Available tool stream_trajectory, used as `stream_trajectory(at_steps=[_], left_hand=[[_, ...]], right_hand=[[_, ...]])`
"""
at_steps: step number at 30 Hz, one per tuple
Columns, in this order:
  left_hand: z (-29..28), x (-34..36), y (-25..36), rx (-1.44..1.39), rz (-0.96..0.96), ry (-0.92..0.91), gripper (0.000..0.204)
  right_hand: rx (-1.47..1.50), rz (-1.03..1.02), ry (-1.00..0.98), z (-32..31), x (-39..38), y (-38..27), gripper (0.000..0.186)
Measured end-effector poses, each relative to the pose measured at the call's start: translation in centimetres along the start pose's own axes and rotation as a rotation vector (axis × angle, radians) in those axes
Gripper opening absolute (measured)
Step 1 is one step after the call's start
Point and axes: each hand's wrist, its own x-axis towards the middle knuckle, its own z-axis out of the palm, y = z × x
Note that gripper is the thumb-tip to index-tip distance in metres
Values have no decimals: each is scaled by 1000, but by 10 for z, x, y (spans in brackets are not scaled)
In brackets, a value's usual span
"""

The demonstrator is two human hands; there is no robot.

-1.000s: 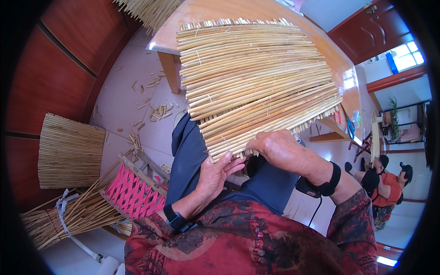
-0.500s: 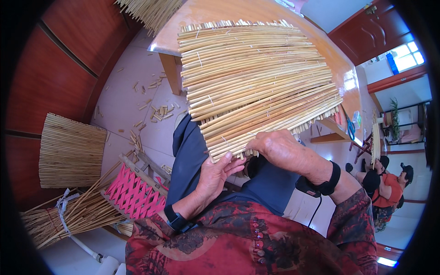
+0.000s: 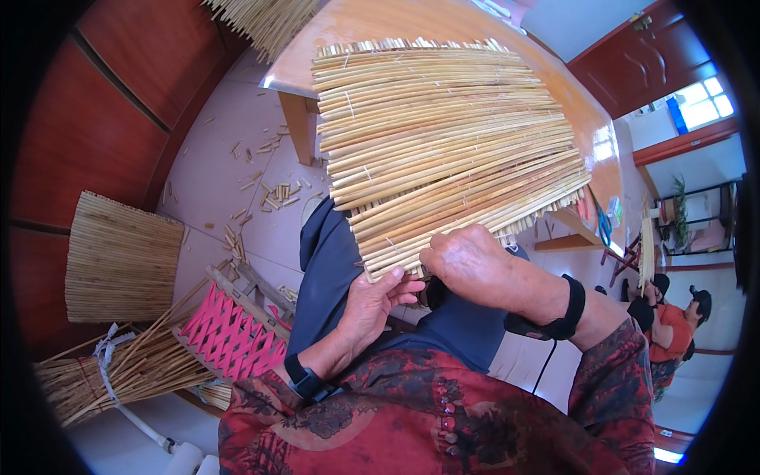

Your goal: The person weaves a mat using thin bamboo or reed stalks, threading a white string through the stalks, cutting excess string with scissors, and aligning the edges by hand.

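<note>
Left of the hands sat 1 pink-webbed seat (image 3: 232, 328). The left hand (image 3: 370, 305) pinched the near corner of the stalk mat (image 3: 451, 146), spread ahead of both; the right hand (image 3: 473, 265) curled at its edge, grip impossible to tell.

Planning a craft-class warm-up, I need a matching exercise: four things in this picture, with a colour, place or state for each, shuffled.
Things:
1. Stick mat nearest the wearer
2. Lattice webbing
3. Stick bundle, lower left
4. Short stick pieces

Matches:
A. Bound with a whitish tie
B. Scattered on the floor
C. Near edge at the left hand and right hand
D. Bright pink

Pairs: 1-C, 2-D, 3-A, 4-B
</note>
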Motion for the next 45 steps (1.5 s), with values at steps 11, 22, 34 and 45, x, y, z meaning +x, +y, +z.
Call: stream_trajectory(at_steps=[11,22,34,45], left_hand=[[-8,2,1,-2,3,-80,40],[-7,4,1,63,-4,-28,37],[-7,5,2,38,-11,-23,35],[-8,8,-3,47,34,4,32]], right_hand=[[-298,-74,89,25,5,-10,10],[-46,26,71,-10,-7,-8,7],[-177,111,-23,0,2,-18,6],[-170,139,-35,2,5,-21,9]])
